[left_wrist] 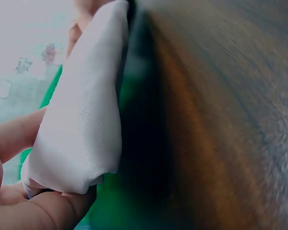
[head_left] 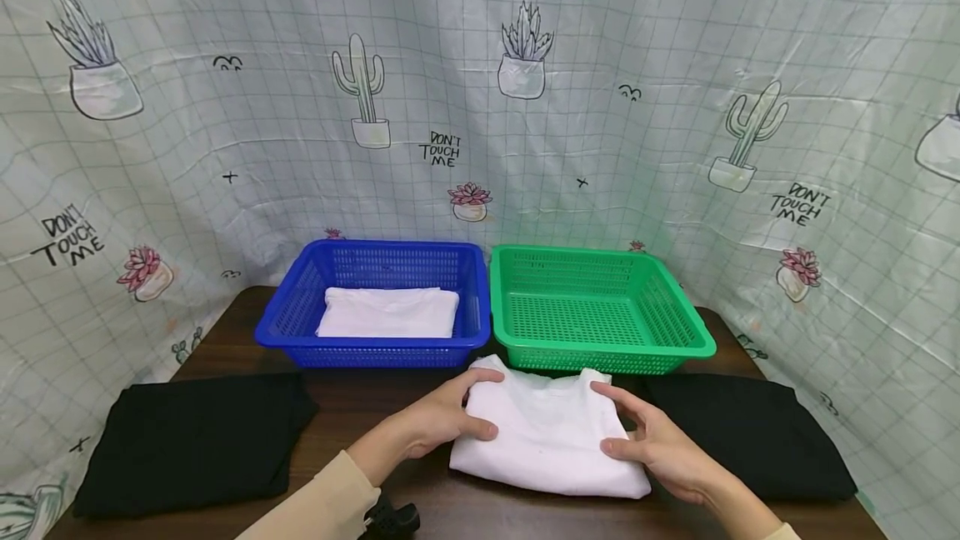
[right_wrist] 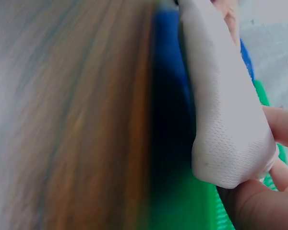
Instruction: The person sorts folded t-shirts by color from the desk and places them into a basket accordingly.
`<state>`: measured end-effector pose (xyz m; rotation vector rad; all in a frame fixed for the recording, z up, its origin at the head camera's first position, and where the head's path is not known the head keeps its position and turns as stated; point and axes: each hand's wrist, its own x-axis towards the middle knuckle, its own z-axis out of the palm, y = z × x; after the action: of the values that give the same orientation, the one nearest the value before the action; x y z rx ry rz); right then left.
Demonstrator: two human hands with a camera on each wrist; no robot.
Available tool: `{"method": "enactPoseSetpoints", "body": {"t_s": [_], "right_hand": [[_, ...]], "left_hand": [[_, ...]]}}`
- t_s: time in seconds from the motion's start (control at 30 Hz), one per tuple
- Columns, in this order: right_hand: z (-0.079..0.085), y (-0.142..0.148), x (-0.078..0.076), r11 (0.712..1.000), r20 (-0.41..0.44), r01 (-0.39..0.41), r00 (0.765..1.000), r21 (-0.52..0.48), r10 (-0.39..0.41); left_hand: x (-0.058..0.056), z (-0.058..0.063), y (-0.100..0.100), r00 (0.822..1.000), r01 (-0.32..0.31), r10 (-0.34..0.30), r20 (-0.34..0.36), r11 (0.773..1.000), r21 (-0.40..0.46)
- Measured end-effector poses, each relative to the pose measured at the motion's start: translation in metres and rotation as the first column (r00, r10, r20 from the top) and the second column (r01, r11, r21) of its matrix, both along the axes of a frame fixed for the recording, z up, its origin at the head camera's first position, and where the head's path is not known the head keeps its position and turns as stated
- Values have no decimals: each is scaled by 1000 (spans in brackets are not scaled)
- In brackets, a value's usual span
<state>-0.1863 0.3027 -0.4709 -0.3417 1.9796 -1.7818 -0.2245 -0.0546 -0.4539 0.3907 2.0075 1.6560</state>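
Both hands hold a folded white shirt [head_left: 547, 440] by its left and right sides, in front of the green basket. My left hand [head_left: 438, 419] grips the left side, thumb and fingers around the edge. Opposite it, my right hand [head_left: 660, 444] grips the right side the same way. From the left wrist view, the shirt [left_wrist: 81, 110] appears as a thick folded bundle of mesh-like fabric, pinched at its near end. The right wrist view shows the shirt's [right_wrist: 225, 105] other end between thumb and fingers, its lower edge above the dark wood table [right_wrist: 86, 120].
A blue basket [head_left: 375, 352] at the back left contains a folded white garment [head_left: 390, 312]. Beside it stands a green basket [head_left: 600, 350] with nothing in it. Folded black cloths lie at the left [head_left: 195, 444] and right [head_left: 750, 436]. A patterned curtain [head_left: 465, 48] hangs behind.
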Motion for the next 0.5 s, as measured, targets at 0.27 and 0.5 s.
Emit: {"method": "enactPoseSetpoints", "body": {"t_s": [0.27,0.5], "right_hand": [[25,-23,8,996,-54,-19,998,-91,14],[58,-42,10,988,-120,-57,992,-141,40]], "left_hand": [[12,33,-27,1000,-12,12,-19,1000,25],[23,67,-53,1000,5,-2,-30,995,98]]}}
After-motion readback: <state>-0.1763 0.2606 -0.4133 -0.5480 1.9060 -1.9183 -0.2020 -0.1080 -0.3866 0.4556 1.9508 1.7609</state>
